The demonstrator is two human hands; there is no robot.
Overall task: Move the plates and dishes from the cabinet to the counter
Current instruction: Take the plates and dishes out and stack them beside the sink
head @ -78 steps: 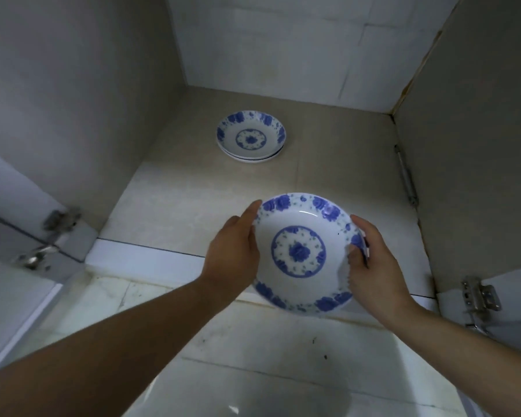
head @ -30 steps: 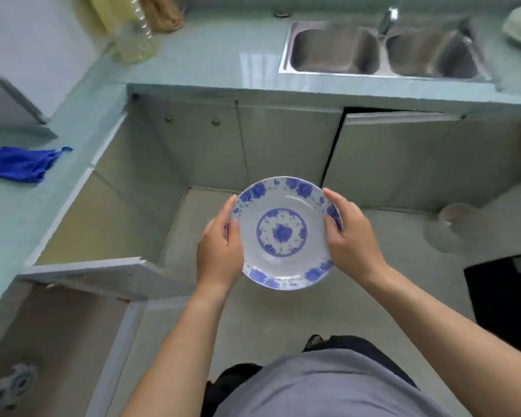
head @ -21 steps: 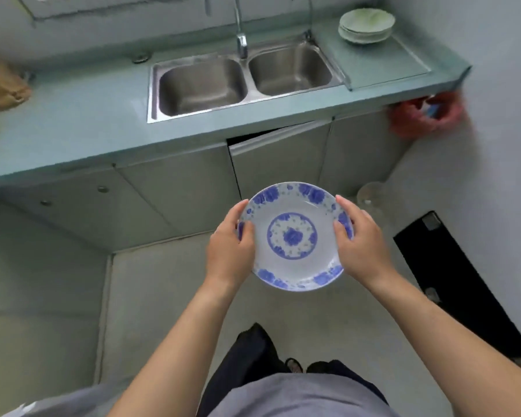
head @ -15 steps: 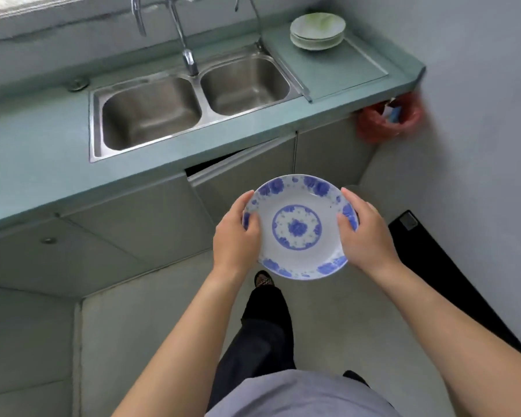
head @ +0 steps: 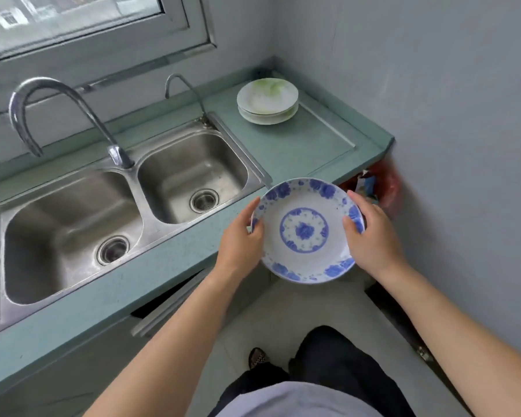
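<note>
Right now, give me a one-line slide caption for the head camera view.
Both hands, left hand and right hand, carry a blue-and-white plate toward the green counter beside the double sink.

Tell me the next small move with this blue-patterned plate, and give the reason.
Probably carry the blue-patterned plate forward and right, over the counter. The left hand and right hand hold it by opposite rims at the counter's front edge, partly above the floor, and bare counter lies before the stacked plates.
</note>
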